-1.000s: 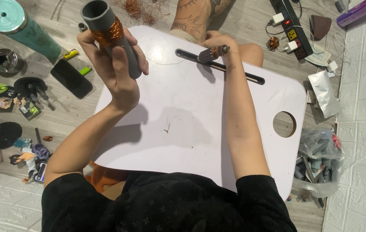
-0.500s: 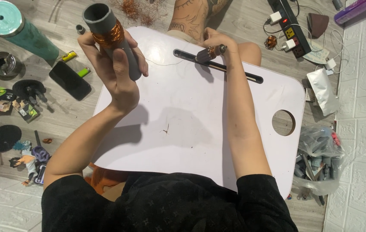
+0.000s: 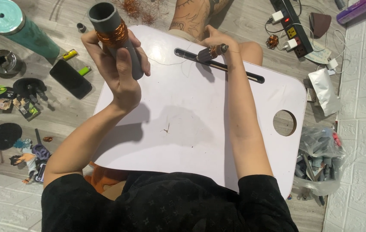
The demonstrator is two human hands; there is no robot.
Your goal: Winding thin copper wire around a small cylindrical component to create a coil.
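A left hand (image 3: 120,71) wraps its fingers closed around a smooth grey plastic pipe (image 3: 113,36), held upright above a glossy white lap table (image 3: 200,124). Shiny copper wire (image 3: 112,36) coils in a tight band near the pipe's open top. The right hand (image 3: 218,46) pinches what looks like a small ribbed motor armature (image 3: 210,52) over the table's long dark slot (image 3: 251,77), near the far edge.

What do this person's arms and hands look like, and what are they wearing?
Both arms are bare from the short sleeves of a black patterned T-shirt down. The left hand and right hand wear no gloves; no rings, watch or wristband show.
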